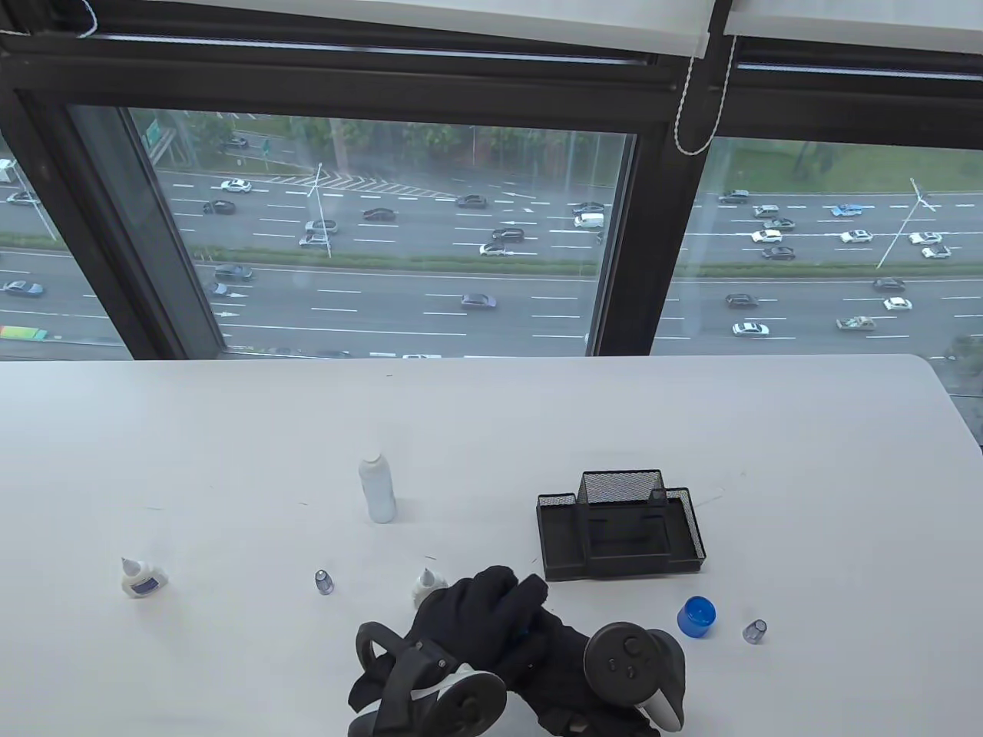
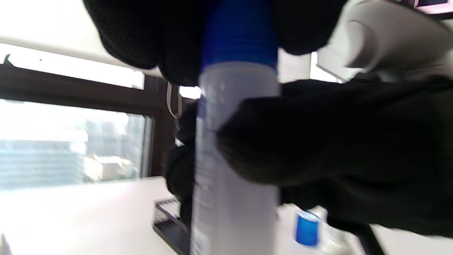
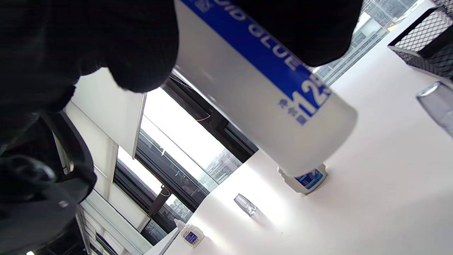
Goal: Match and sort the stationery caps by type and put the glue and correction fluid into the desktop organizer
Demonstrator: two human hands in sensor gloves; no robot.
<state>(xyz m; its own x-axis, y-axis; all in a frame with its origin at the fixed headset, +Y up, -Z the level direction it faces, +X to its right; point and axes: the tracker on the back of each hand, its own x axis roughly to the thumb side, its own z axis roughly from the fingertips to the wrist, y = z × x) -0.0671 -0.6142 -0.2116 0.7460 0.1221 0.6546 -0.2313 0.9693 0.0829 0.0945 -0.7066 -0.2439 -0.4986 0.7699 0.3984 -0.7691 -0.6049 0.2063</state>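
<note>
Both gloved hands meet low over the table's near edge, clamped on one glue bottle (image 3: 269, 102): the left hand (image 1: 468, 614) has its fingers curled round the blue cap (image 2: 240, 32), the right hand (image 1: 561, 652) wraps the white body just below it

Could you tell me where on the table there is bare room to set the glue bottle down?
Bare stretches: the far table behind the organizer, and the left between the tall bottle and the small bottle. It is crowded near the hands, among the blue cap, clear caps and another small bottle.
</note>
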